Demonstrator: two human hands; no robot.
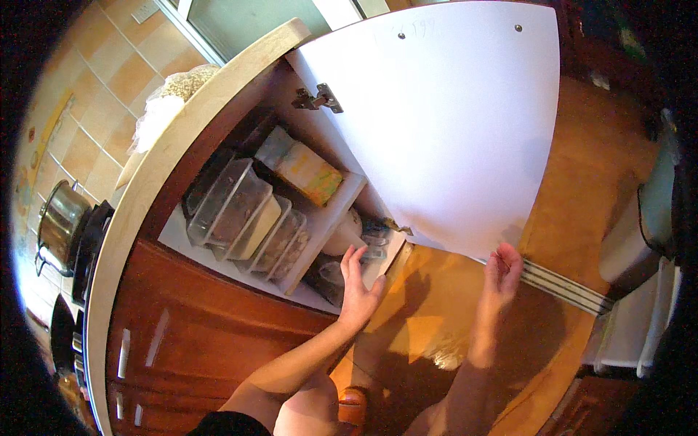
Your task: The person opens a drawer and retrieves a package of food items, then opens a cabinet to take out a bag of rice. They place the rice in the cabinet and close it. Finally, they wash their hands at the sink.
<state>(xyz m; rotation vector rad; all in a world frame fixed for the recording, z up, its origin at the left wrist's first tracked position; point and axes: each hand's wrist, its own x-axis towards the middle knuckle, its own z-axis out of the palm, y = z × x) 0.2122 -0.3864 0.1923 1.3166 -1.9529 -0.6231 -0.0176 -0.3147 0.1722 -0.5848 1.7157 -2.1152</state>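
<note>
A floor cabinet stands wide open before me, its white door panel [436,125] swung to the right on dark metal hinges [319,99]. My left hand [360,289] is at the lower compartment, fingers apart and nothing held. Close to its fingertips are a pale rounded container [343,234] and clear plastic or glass items [375,245]. My right hand [503,272] is by the door's lower edge with its fingers bent; whether it grips the edge cannot be told. Above the white shelf [322,240] are clear plastic containers [234,201] with contents and a printed carton [300,166].
A stone-like countertop [158,152] curves along the left, with a steel pot [62,223] on the stove and a filled plastic bag [174,103]. Below it are red-brown cabinet fronts [218,316]. A grey bin [635,234] stands at the right, beyond a floor threshold strip [567,286].
</note>
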